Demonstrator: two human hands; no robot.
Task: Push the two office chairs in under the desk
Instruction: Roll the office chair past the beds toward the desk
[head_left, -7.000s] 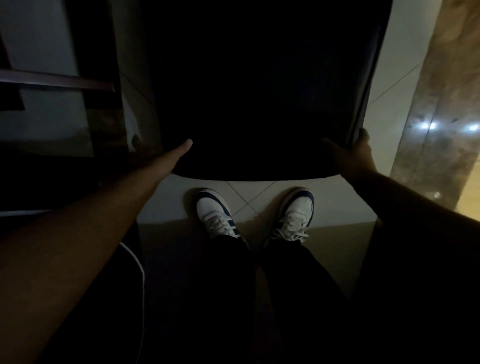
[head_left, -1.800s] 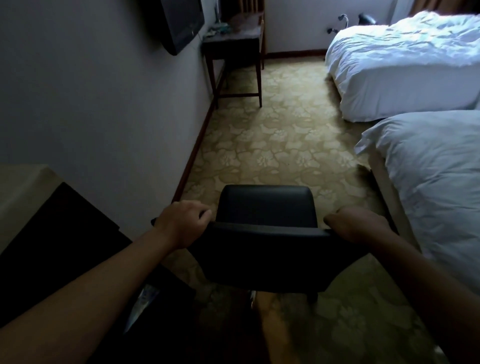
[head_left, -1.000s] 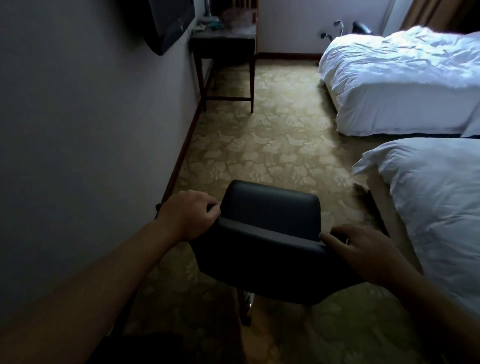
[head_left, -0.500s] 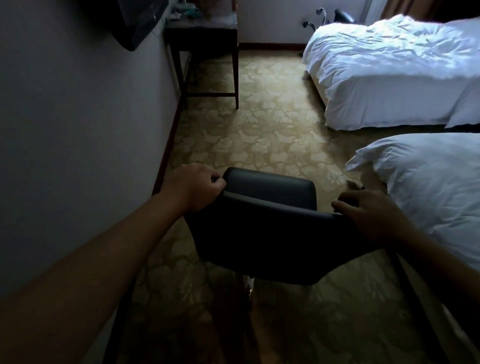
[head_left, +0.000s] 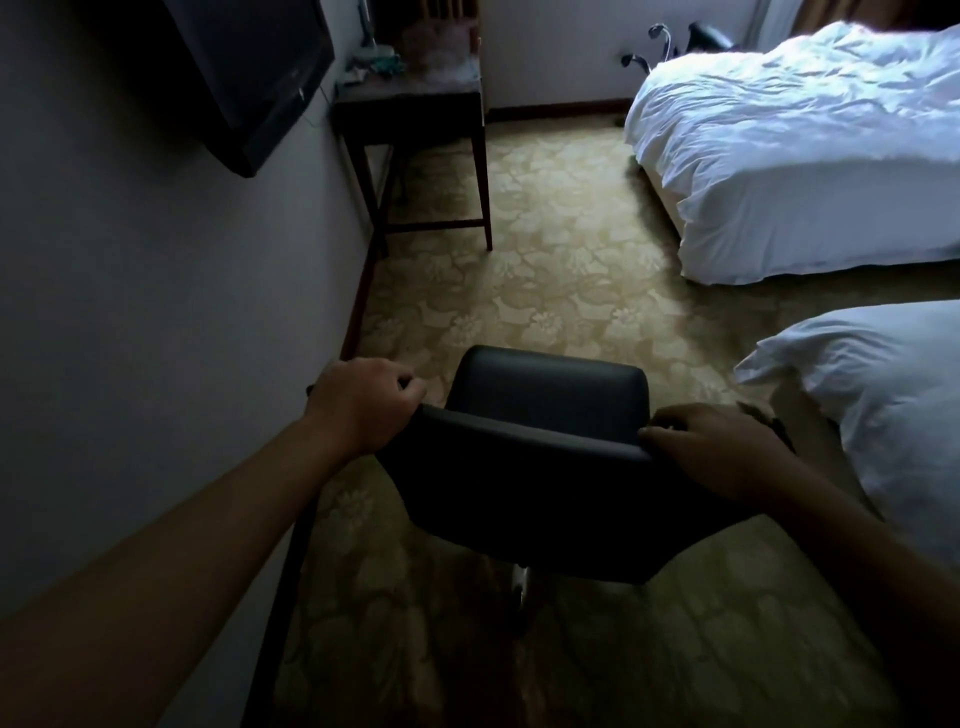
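A black padded office chair (head_left: 540, 467) stands on the patterned carpet right in front of me, its seat pointing away from me. My left hand (head_left: 363, 402) is closed over the left top corner of its backrest. My right hand (head_left: 711, 447) grips the right top corner. A dark wooden desk (head_left: 410, 98) stands against the left wall farther ahead, with small items on its top. Part of a second black chair (head_left: 701, 36) with chrome arms shows at the far wall behind the bed.
A dark TV (head_left: 249, 73) hangs on the left wall (head_left: 130, 312). Two beds with white duvets line the right side, one far (head_left: 800, 150) and one near (head_left: 883, 410). Open carpet (head_left: 550, 270) runs between the wall and the beds up to the desk.
Seven seconds ago I held a dark object over a tiled floor. Over the last two seconds the chair and I have moved along the wall toward the desk, both hands still on the backrest.
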